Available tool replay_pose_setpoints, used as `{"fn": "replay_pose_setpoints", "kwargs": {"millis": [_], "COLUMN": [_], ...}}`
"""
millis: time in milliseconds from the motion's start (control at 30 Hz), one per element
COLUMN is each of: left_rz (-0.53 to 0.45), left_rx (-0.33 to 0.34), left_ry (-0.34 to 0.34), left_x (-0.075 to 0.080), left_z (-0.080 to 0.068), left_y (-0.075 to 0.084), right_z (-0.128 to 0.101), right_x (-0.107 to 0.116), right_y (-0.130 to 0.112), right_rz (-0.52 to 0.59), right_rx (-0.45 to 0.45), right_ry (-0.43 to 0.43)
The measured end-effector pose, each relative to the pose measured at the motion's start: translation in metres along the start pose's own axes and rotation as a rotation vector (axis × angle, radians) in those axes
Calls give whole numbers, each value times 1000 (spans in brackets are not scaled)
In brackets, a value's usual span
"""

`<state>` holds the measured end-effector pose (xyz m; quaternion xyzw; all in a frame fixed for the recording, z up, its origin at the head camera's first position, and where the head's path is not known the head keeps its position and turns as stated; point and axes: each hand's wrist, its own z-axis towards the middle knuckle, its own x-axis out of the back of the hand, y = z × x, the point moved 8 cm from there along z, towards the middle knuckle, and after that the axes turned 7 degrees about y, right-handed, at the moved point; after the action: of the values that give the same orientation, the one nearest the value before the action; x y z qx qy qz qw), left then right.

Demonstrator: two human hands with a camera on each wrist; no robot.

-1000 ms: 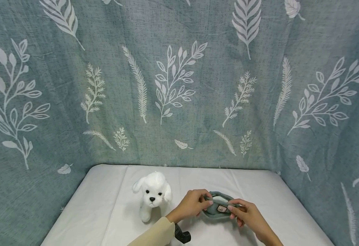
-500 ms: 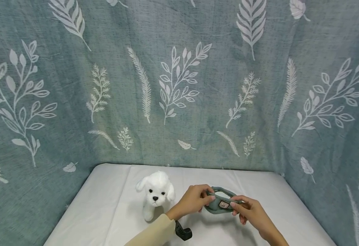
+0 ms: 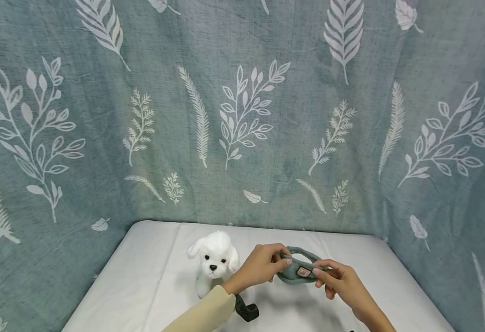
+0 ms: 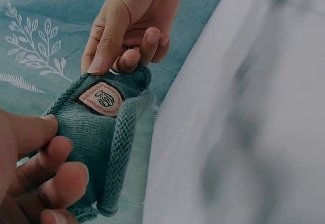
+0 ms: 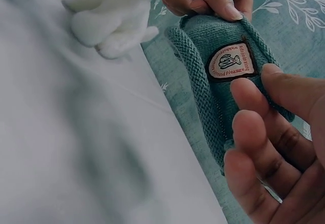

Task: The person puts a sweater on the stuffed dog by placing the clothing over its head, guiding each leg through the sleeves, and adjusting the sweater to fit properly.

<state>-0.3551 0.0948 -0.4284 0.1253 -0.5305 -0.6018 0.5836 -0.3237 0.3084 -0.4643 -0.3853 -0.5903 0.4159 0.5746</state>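
Note:
Between the two hands hangs a small teal knitted garment (image 3: 293,273), a loop with rolled edges and a stitched patch (image 4: 104,99) on its near face. My left hand (image 3: 262,265) pinches the upper edge at the left end, thumb in front. At the other end, my right hand (image 3: 343,282) pinches that edge close to the patch. The loop's opening faces up and its far rim (image 3: 305,253) bows away behind. Left of the left hand stands a white plush dog (image 3: 217,256) facing forward, its lower right side partly behind the wrist.
A white-covered table (image 3: 159,281) spreads under the hands. A teal curtain (image 3: 234,193) with pale leaf prints closes in the back and both sides. A black wrist camera (image 3: 248,311) juts out below the left wrist.
Both hands have raised the knitted garment and carried it slightly away, keeping their pinch on the edge. The plush dog stays put; the whole head view has shifted a little.

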Motion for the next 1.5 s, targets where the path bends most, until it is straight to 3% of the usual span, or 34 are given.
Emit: {"fn": "replay_pose_setpoints", "kwargs": {"millis": [233, 700, 1500], "left_rz": [44, 55, 40], "left_rx": [-58, -96, -92], "left_ry": [11, 42, 127], "left_x": [16, 52, 109], "left_z": [3, -4, -21], "left_y": [16, 38, 38], "right_z": [0, 4, 18], "right_x": [-3, -19, -57], "right_y": [-17, -51, -98], "right_rz": [11, -5, 32], "right_rx": [50, 104, 208], "right_ry": [2, -13, -71]}}
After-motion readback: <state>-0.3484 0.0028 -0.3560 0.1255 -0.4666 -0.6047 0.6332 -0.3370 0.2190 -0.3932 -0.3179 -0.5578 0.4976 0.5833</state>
